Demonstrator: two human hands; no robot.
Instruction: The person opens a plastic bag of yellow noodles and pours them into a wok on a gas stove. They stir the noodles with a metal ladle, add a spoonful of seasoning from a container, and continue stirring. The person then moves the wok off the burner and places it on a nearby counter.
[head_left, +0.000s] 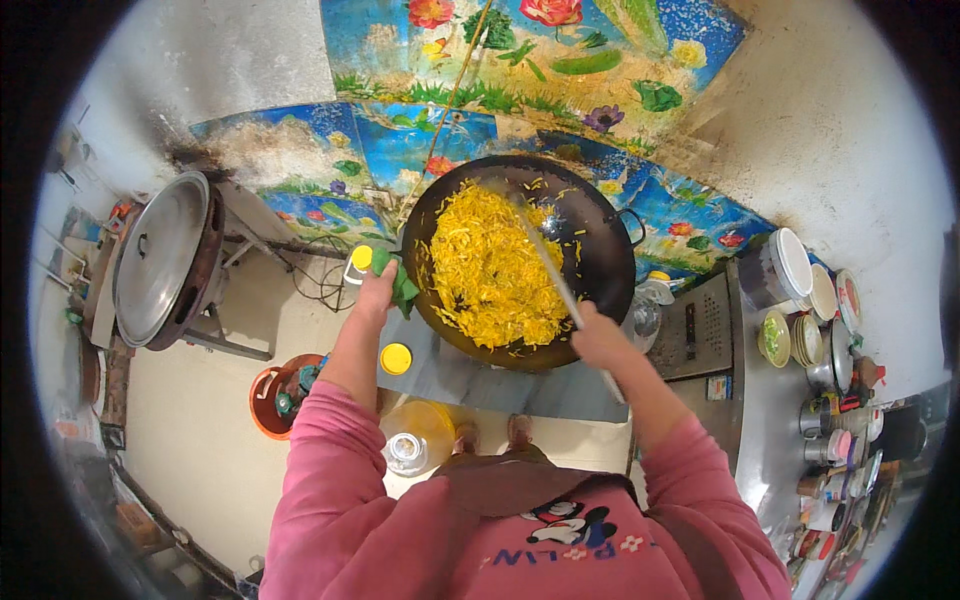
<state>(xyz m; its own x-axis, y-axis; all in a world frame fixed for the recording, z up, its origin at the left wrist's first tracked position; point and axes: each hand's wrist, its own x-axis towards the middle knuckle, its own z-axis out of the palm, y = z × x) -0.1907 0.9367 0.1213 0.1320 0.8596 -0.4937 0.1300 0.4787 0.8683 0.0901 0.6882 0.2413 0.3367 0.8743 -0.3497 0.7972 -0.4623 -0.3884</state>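
A large black wok (600, 247) stands before me, tilted in view, with a heap of yellow shredded food (487, 270) over its left and middle. My left hand (381, 285) grips a green cloth (405, 289) at the wok's left handle, which the cloth mostly hides. My right hand (602, 337) is closed around the long handle of a metal wok spatula (551, 270). The spatula's head reaches to the far upper part of the food and looks blurred there. The wok's right loop handle (634, 227) is free of any hand.
Yellow-capped plastic jugs stand left (361, 259) and right (646, 311) of the wok. A yellow lid (396, 358) lies on the grey worktop (517, 390). At right, a steel counter (772, 420) bears bowls, pots and jars. A lidded pan (161, 259) stands left; an orange bucket (264, 405) is on the floor.
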